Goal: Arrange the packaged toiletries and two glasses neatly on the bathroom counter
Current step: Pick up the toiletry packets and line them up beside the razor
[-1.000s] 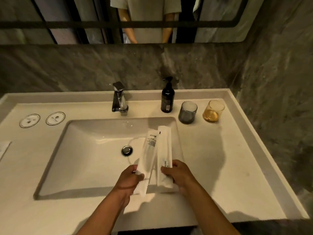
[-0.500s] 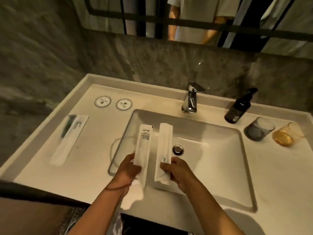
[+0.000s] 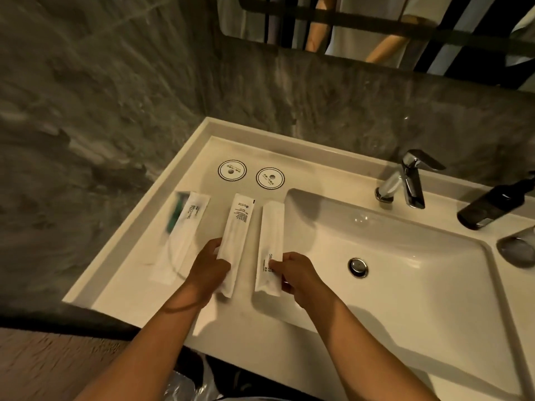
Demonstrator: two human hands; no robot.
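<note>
Gripping the lower ends of two white toiletry packets, the left hand (image 3: pixel 209 269) closes on the middle packet (image 3: pixel 235 241) and the right hand (image 3: pixel 298 274) pinches the sink-side packet (image 3: pixel 270 244), both over the counter (image 3: pixel 150 290) left of the sink (image 3: pixel 434 273). A third packet (image 3: pixel 181 235) lies flat further left, below two round coasters (image 3: pixel 250 173). One dark glass (image 3: pixel 516 250) shows at the right edge.

I am reading "BRUSHING" in dark capitals running lengthwise on the white packet (image 3: pixel 271 250) that my right hand (image 3: pixel 299 274) is pinching. The same word is showing, slightly blurred, on the leftmost packet (image 3: pixel 185 235) lying on the counter. The packet (image 3: pixel 234 241) in my left hand (image 3: pixel 207 270) is carrying a small logo and fine print, too small to read. The two round coasters (image 3: pixel 232 170) are bearing tiny unreadable marks.
</note>
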